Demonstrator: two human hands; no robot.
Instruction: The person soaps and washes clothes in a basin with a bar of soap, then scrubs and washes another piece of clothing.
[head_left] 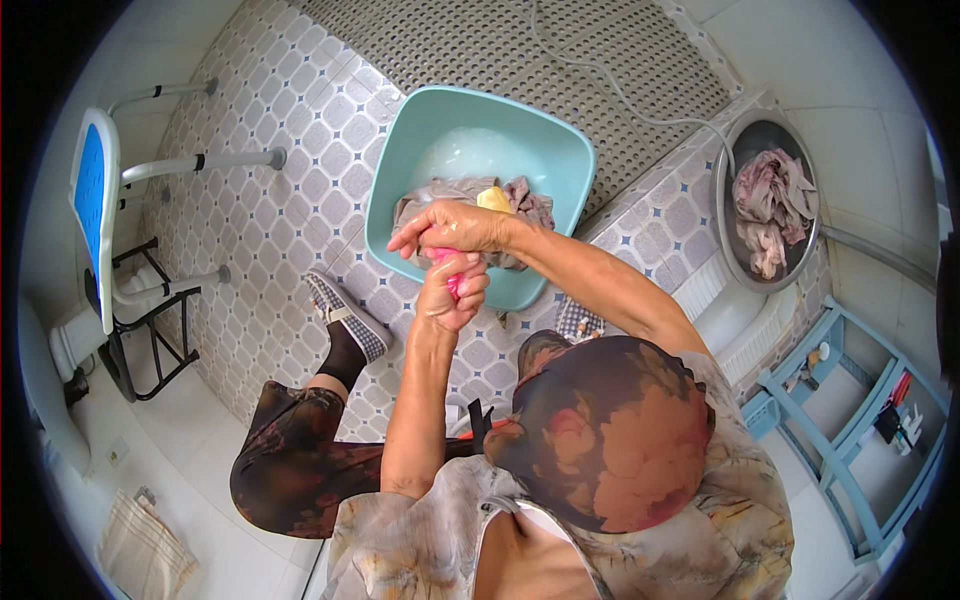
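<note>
My left hand [450, 292] is closed around a small, wet, bright pink thing [454, 286], perhaps a cloth; its full shape is hidden in my fingers. Across the top of it lies my right hand [452, 226], its bent fingers pressed on the pink thing where it comes out of my left fist. Both hands look wet and are over the near side of a light teal basin [545, 125]. Inside the basin, greyish-brown wet laundry [530, 202] lies in cloudy, sudsy water [470, 152]. A yellow bar of soap [493, 199] rests on the laundry, beside my right wrist.
At the right, a metal bowl [733, 235] holds pinkish wet laundry [775, 205], near a pale hose [610, 85]. A blue shelf rack [850, 440] stands lower right. A blue-padded shower seat [97, 190] is on the left. Perforated matting [470, 40] covers the far floor.
</note>
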